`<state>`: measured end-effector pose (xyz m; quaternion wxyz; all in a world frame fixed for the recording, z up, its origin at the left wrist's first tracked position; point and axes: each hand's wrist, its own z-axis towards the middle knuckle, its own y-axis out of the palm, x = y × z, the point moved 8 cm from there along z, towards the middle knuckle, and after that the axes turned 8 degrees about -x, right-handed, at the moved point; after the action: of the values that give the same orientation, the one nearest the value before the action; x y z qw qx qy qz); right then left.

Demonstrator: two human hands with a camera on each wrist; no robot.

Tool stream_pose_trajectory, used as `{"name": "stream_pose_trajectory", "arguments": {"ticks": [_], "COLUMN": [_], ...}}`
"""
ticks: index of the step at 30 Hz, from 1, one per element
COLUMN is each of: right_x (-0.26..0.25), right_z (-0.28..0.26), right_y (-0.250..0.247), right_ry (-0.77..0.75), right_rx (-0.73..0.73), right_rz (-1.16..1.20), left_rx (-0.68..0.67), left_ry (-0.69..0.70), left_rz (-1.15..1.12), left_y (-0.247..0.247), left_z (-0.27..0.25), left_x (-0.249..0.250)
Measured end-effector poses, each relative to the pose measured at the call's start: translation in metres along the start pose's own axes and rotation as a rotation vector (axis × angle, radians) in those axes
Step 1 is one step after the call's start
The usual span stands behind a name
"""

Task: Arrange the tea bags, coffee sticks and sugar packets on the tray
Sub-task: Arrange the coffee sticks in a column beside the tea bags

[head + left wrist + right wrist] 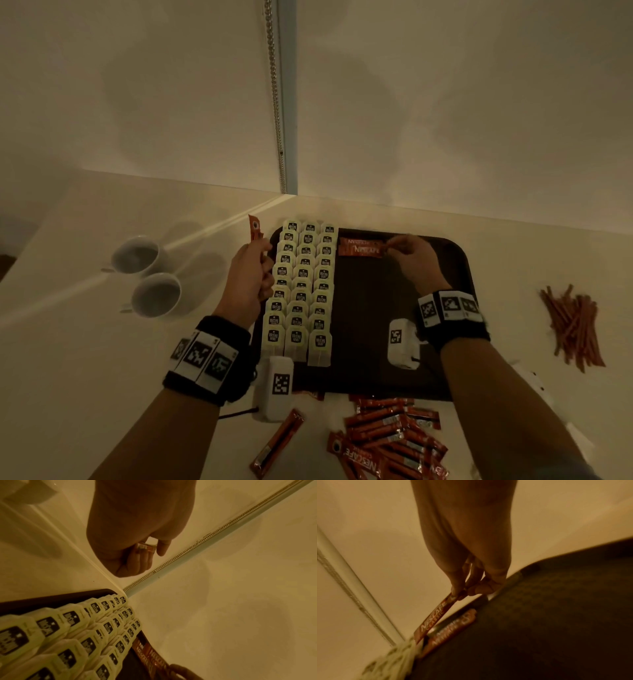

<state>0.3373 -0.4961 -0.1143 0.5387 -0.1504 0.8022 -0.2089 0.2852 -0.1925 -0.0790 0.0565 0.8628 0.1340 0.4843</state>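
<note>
A pale counter (85, 308) runs into a corner of the wall, and on it lies a dark tray (394, 308). The tray's left part is filled with tea bags (301, 284), laid in three overlapping columns from the far edge to the near edge. Just right of them, at the far edge, lie coffee sticks (359, 246), side by side and lengthwise across the tray; the rest of the tray floor is bare.

Off the tray, by its near edge, a loose heap of sticks (394, 442) sprawls on the counter, with one lone stick (277, 445) to its left. Well to the right lies a pile of thin sugar packets (572, 325). Two white cups (147, 277) stand left of the tray, touching or nearly so.

The left hand (251, 270) hovers beside the tray's far left corner, fingers curled round a bunch of sticks (255, 231) held upright, their tops poking above the fist. The right hand (414, 257) reaches over the tray's far edge, thumb and fingertips pinching the right end of one stick (435, 616); that stick slants down, its other end low by the tea bags, above the ones already laid. Both wrists wear black bands with printed markers.
</note>
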Motion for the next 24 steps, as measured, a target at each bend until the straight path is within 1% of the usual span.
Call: {"name": "stream_pose_trajectory", "arguments": {"ticks": [3, 6, 9, 13, 21, 24], "right_x": [0.024, 0.032, 0.03, 0.025, 0.023, 0.023], "right_z": [0.009, 0.014, 0.017, 0.02, 0.02, 0.02], "right_y": [0.013, 0.021, 0.023, 0.024, 0.026, 0.025], "right_ry": [0.086, 0.126, 0.123, 0.124, 0.128, 0.122], "right_rx": [-0.06, -0.043, 0.017, 0.053, 0.057, 0.056], "right_rz": [-0.105, -0.123, -0.106, -0.092, -0.104, -0.122], "left_rx": [-0.037, -0.049, -0.05, -0.062, -0.072, -0.115], "left_ry": [-0.042, -0.042, -0.04, -0.046, -0.05, -0.047], "left_rz": [-0.062, -0.058, -0.062, -0.053, -0.027, 0.021], "left_y": [-0.001, -0.001, -0.001, 0.0, 0.002, 0.007], "left_z": [0.001, 0.002, 0.003, 0.004, 0.001, 0.001], "left_x": [-0.006, -0.007, -0.005, -0.006, -0.005, -0.004]}}
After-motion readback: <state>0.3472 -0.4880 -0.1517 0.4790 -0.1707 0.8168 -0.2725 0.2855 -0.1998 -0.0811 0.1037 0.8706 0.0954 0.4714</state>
